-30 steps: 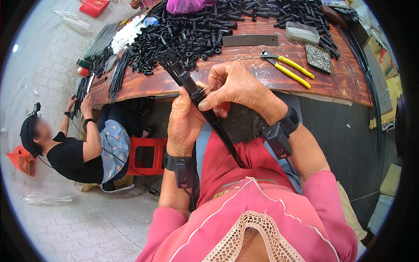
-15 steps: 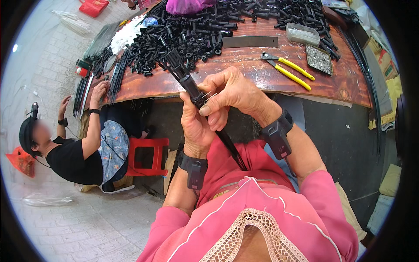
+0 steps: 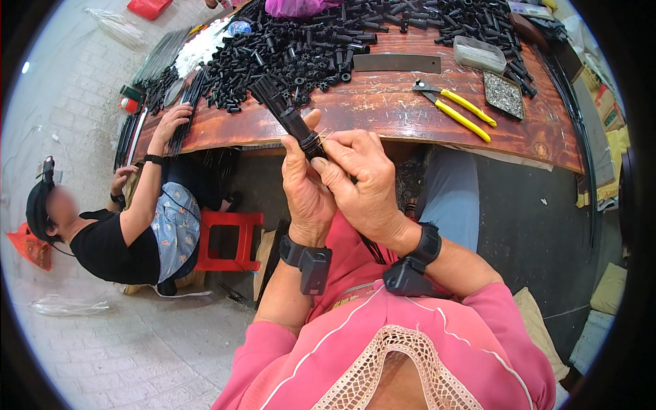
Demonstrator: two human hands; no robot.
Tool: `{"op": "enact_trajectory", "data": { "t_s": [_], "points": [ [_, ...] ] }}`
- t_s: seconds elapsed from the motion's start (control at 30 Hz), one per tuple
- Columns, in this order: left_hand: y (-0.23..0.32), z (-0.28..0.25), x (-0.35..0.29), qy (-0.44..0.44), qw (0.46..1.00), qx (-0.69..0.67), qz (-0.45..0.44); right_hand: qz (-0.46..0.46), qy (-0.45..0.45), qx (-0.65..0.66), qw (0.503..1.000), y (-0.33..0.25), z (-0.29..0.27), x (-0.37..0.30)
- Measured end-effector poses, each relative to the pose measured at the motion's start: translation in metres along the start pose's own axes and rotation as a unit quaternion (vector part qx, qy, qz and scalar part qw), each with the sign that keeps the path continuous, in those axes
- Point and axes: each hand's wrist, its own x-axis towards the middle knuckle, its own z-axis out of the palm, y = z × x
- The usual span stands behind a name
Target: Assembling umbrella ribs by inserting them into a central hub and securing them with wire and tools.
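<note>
Occlusion first: the mid-length of the black rod bundle (image 3: 294,123) is behind the right hand (image 3: 362,181); a short dark stretch shows again against the red trousers (image 3: 336,277), then its lower end drops out of sight near the right wrist module (image 3: 410,271). Left hand (image 3: 305,193): wrapped round the bundle from behind, thumb up its left side, one fingertip poking out past the right; remaining fingers mostly covered. Right hand: curled tight, thumb and forefinger closed in against the bundle just below its ribbed rings (image 3: 312,145). Can't tell whether they also pinch the thin pale wire (image 3: 324,136) (hair-fine at this res, ends sticking out by the forefinger). Bundle sits over the near edge of the wooden table (image 3: 383,109), tilted, top end up-left. Look: matte black, cluster of narrow rods or tubes at the top, thicker smooth section below, then the rings. Top end is black on black against the pile of black tubular parts (image 3: 294,58), so its outline is hard to pick out; rod count unreadable. Purple bag (image 3: 294,7) is cut by the upper edge. Yellow-handled cutters (image 3: 469,108) lie on the table, jaws parted, near a tray of small metallic bits (image 3: 504,96), contents too fine to identify.
</note>
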Motion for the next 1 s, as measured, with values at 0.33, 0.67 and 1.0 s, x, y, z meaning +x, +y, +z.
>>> {"op": "enact_trajectory", "data": {
  "t_s": [0.33,0.67,1.0],
  "points": [
    [0.001,-0.006,-0.004,-0.124,0.992,-0.031,-0.026,-0.131,0.029,-0.035,0.99,-0.001,-0.004,-0.001],
    [0.007,0.015,-0.003,0.052,0.998,-0.015,-0.029,-0.127,-0.093,-0.108,0.982,-0.005,-0.034,0.013],
    [0.006,0.001,0.016,-0.128,0.982,0.021,-0.139,0.02,-0.685,0.39,0.615,-0.033,0.008,-0.085]
  ]
}}
